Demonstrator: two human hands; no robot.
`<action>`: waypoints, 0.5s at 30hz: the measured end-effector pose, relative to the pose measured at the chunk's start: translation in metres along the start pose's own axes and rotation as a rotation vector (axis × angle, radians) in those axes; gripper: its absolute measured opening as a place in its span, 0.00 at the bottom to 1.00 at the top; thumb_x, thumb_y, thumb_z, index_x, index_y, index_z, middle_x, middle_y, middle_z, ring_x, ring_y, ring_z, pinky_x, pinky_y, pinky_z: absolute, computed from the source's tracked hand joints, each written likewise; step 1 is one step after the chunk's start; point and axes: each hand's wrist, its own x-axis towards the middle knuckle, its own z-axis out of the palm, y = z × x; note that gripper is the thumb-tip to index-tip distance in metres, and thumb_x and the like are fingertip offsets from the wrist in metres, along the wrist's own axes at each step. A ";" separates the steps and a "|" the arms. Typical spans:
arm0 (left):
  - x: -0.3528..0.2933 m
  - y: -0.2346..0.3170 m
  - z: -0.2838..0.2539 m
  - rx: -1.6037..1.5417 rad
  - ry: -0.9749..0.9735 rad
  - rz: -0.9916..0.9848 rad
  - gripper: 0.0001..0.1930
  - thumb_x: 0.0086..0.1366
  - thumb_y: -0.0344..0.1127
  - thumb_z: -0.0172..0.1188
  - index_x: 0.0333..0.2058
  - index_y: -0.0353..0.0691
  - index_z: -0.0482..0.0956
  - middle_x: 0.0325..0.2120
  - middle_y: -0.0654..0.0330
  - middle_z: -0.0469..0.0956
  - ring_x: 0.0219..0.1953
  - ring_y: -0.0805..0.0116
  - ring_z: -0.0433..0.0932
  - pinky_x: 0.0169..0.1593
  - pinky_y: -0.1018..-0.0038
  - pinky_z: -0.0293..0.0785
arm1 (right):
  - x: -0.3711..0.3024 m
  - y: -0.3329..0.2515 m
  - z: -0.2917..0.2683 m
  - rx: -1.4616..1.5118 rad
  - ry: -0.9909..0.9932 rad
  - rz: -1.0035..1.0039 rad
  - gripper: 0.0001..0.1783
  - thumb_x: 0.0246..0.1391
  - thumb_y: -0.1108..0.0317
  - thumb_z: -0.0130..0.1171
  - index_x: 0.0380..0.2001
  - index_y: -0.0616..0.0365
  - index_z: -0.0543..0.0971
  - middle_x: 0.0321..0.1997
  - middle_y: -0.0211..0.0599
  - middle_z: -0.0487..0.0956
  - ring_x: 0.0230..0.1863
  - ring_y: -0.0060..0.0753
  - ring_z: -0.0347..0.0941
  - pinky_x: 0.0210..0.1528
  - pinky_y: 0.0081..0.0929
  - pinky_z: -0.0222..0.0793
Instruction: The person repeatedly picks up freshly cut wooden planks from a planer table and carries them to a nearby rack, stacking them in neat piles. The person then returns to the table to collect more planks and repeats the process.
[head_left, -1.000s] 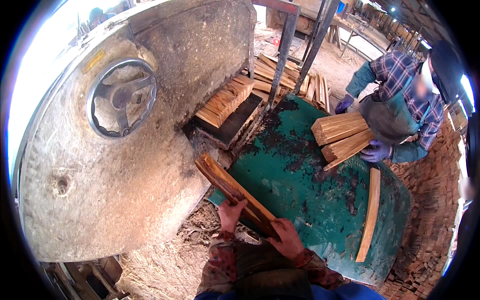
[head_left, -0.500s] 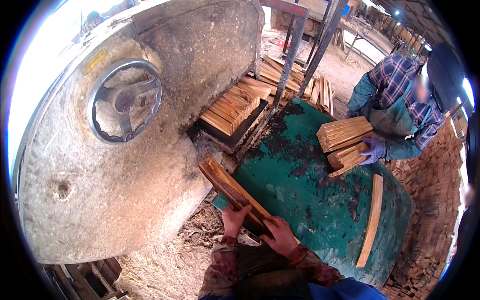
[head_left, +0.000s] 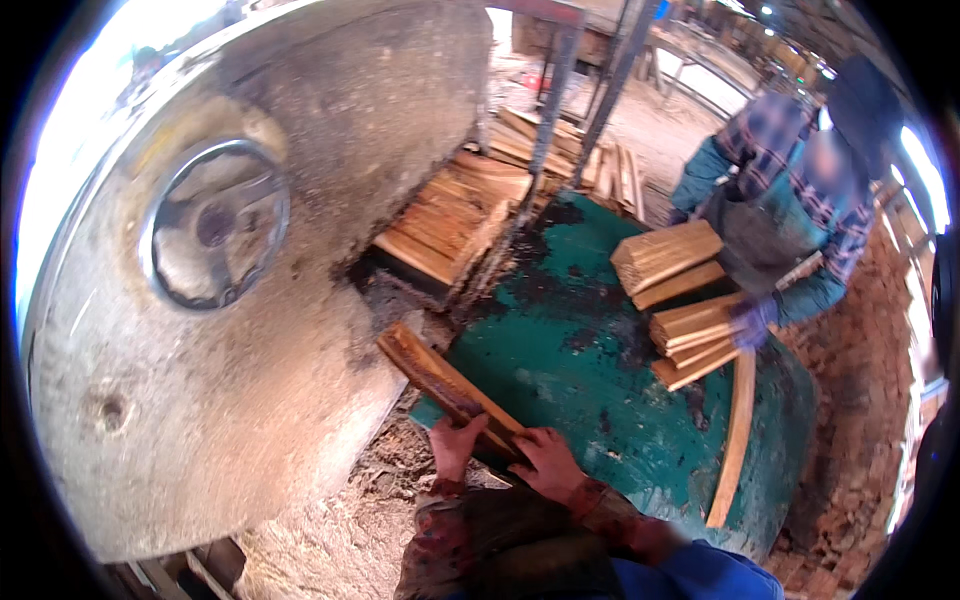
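A long wooden plank (head_left: 440, 376), with a dark rough face on one side and pale wood on the other, lies slantwise over the near left edge of the green table (head_left: 560, 375). My left hand (head_left: 456, 446) grips it from the left side, thumb on the wood. My right hand (head_left: 550, 464) holds it close to its lower end, fingers bent over the top edge; that end is partly hidden by my hand and sleeve. Beyond the plank's far end, several wooden pieces (head_left: 450, 225) sit side by side on a dark machine bed beside the pale metal panel.
A handwheel (head_left: 213, 226) is mounted on the large panel (head_left: 330, 130). Across the table a co-worker's gloved hand (head_left: 756, 320) touches stacked wooden pieces (head_left: 695, 335), beside another bundle (head_left: 665, 255). A single strip (head_left: 735, 440) lies at right. Metal posts (head_left: 556, 105) stand behind.
My view has shifted, moving the scene leftward. The co-worker's stacks have come apart and spread on the table. The pieces on the machine bed look shifted. My hands keep their hold on the plank.
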 end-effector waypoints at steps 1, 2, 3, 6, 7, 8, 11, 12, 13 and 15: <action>0.000 0.003 0.000 0.007 0.001 0.006 0.16 0.51 0.34 0.73 0.35 0.29 0.81 0.26 0.59 0.82 0.27 0.74 0.78 0.29 0.76 0.75 | 0.000 0.002 0.001 0.004 0.019 -0.005 0.29 0.47 0.58 0.65 0.52 0.58 0.74 0.52 0.44 0.71 0.56 0.52 0.64 0.54 0.47 0.63; 0.000 0.005 0.001 0.015 0.002 0.010 0.16 0.51 0.34 0.73 0.35 0.29 0.82 0.26 0.59 0.82 0.27 0.74 0.78 0.29 0.76 0.75 | 0.000 0.004 0.003 0.008 0.038 -0.010 0.28 0.47 0.59 0.65 0.52 0.57 0.74 0.52 0.44 0.70 0.56 0.52 0.64 0.54 0.47 0.63; -0.006 0.021 0.006 -0.067 -0.030 -0.026 0.15 0.52 0.34 0.73 0.34 0.29 0.82 0.27 0.59 0.82 0.26 0.74 0.78 0.30 0.76 0.75 | -0.001 0.007 0.004 0.010 0.060 -0.012 0.28 0.47 0.59 0.66 0.52 0.57 0.74 0.52 0.44 0.70 0.56 0.52 0.64 0.53 0.47 0.63; -0.005 0.020 0.006 -0.055 -0.002 0.062 0.15 0.52 0.33 0.72 0.35 0.29 0.81 0.27 0.59 0.81 0.27 0.73 0.78 0.30 0.76 0.75 | -0.001 0.005 0.005 0.014 0.044 0.045 0.28 0.47 0.60 0.66 0.52 0.56 0.74 0.52 0.43 0.70 0.56 0.51 0.63 0.53 0.47 0.63; -0.007 0.025 0.005 -0.009 -0.024 0.026 0.16 0.52 0.33 0.72 0.36 0.28 0.80 0.29 0.58 0.81 0.27 0.73 0.78 0.30 0.75 0.76 | -0.002 0.007 0.009 0.013 0.071 0.045 0.27 0.47 0.60 0.65 0.51 0.55 0.74 0.52 0.42 0.69 0.57 0.50 0.63 0.53 0.46 0.63; -0.006 0.025 0.008 -0.042 -0.031 0.006 0.17 0.52 0.33 0.72 0.37 0.28 0.80 0.29 0.57 0.81 0.28 0.72 0.78 0.30 0.75 0.76 | -0.003 0.009 0.010 0.019 0.078 0.051 0.27 0.47 0.60 0.65 0.51 0.55 0.74 0.52 0.41 0.69 0.57 0.50 0.63 0.53 0.46 0.63; -0.005 0.023 0.006 -0.022 -0.019 -0.082 0.18 0.53 0.33 0.72 0.39 0.28 0.79 0.32 0.56 0.81 0.29 0.70 0.79 0.31 0.74 0.77 | -0.003 0.008 0.009 0.046 0.086 0.056 0.26 0.48 0.60 0.65 0.51 0.54 0.74 0.51 0.41 0.70 0.56 0.50 0.63 0.53 0.46 0.63; -0.004 0.023 0.004 -0.025 -0.024 -0.091 0.18 0.53 0.33 0.72 0.38 0.27 0.79 0.32 0.55 0.81 0.29 0.70 0.79 0.31 0.73 0.77 | -0.003 0.006 0.007 0.056 0.085 0.060 0.25 0.49 0.61 0.64 0.50 0.54 0.74 0.51 0.41 0.70 0.55 0.50 0.64 0.53 0.46 0.63; -0.003 0.022 0.003 -0.029 -0.028 -0.100 0.18 0.53 0.33 0.72 0.38 0.27 0.79 0.32 0.55 0.81 0.29 0.69 0.79 0.31 0.73 0.78 | -0.003 0.005 0.006 0.064 0.083 0.063 0.24 0.49 0.61 0.64 0.50 0.53 0.74 0.51 0.41 0.70 0.55 0.50 0.64 0.54 0.46 0.63; -0.003 0.018 0.001 -0.045 -0.039 -0.075 0.17 0.53 0.32 0.72 0.38 0.27 0.79 0.32 0.54 0.81 0.29 0.69 0.80 0.31 0.73 0.79 | -0.003 0.005 0.008 0.050 0.086 0.058 0.24 0.49 0.61 0.64 0.50 0.53 0.74 0.51 0.41 0.70 0.54 0.50 0.64 0.54 0.46 0.63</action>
